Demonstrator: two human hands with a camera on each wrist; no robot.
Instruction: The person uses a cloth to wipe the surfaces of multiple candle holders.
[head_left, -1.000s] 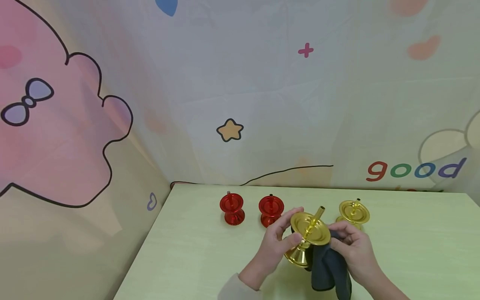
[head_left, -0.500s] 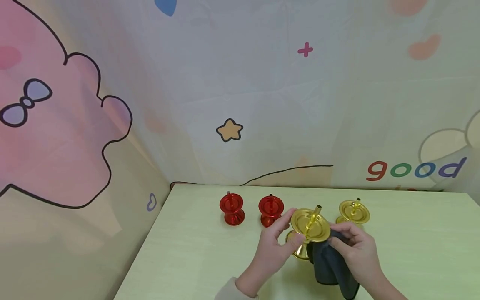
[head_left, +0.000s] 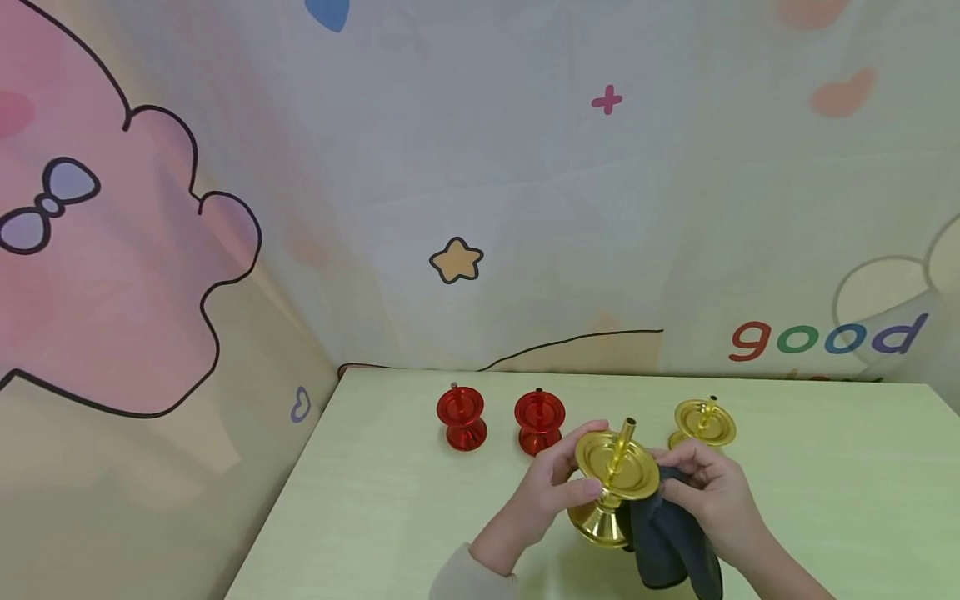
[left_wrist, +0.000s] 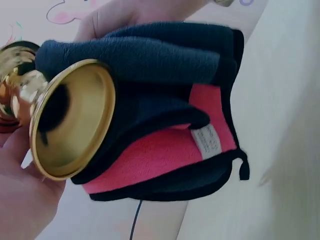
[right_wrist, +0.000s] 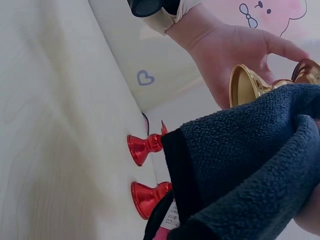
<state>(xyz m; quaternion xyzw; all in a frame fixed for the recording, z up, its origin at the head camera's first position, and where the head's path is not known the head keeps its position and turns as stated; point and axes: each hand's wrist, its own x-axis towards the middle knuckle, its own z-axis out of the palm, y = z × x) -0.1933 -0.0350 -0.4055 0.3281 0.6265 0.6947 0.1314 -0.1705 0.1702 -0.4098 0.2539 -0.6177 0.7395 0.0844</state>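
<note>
My left hand [head_left: 538, 498] grips a gold candle holder [head_left: 598, 523], thumb at the near edge of its dish, fingers behind. It is raised over the table and tilted, its candle tube pointing up. My right hand [head_left: 708, 490] pinches a dark blue-grey cloth [head_left: 663, 546] against the right side of the dish; the lower part hangs down in folds. In the left wrist view, the hollow underside of the candle holder [left_wrist: 75, 125] faces the camera. There the cloth [left_wrist: 155, 160] shows a pink underside, dark edging, a white label and a small loop. My right fingertips are partly hidden by cloth.
Two red candle holders [head_left: 461, 408] [head_left: 539, 417] stand in a row towards the back of the pale table [head_left: 375, 508]. A second gold candle holder [head_left: 705, 423] stands behind my right hand. A printed cloth backdrop [head_left: 525, 208] rises behind the table's back edge.
The held gold candle holder rose slightly, then came down again, and its tube leans less to the right. The cloth's hanging end has swung a little to the right. Both hands keep their holds.
</note>
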